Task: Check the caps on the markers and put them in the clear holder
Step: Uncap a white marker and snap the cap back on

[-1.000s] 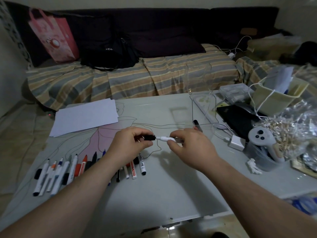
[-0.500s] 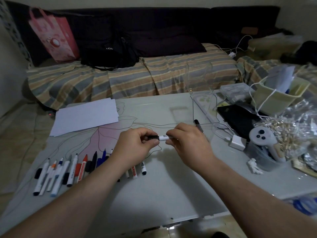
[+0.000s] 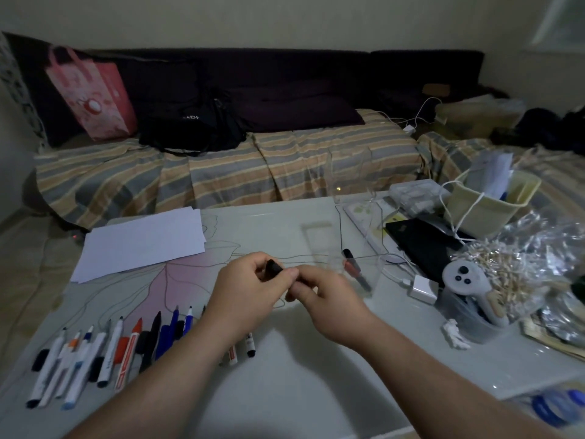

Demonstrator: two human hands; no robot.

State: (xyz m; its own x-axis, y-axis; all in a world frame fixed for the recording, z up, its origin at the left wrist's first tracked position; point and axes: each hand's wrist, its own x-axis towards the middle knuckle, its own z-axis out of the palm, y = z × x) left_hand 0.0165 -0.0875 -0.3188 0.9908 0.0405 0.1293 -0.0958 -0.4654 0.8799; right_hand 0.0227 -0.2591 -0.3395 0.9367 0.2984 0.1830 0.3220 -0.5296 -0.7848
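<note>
Both hands meet over the middle of the table [image 3: 300, 391] on one marker [image 3: 274, 268]. Only its black cap end shows, between the fingers of my left hand [image 3: 250, 288]; my right hand [image 3: 326, 293] covers the rest of the barrel. The clear holder [image 3: 357, 236] stands just beyond my right hand, with a marker [image 3: 356, 269] leaning inside it. A row of several markers [image 3: 104, 356] lies at the front left of the table, partly hidden under my left forearm.
White paper sheets [image 3: 142, 242] lie at the back left. The right side is crowded: a black notebook [image 3: 424, 245], a white charger [image 3: 422, 288], a controller [image 3: 462, 277], a cream basket [image 3: 493, 204], a bag of wooden clips [image 3: 512, 270]. A striped sofa sits behind.
My hands have come together: the white barrel that showed between them is now covered, and the black cap end has tilted up. The camera view has shifted slightly.
</note>
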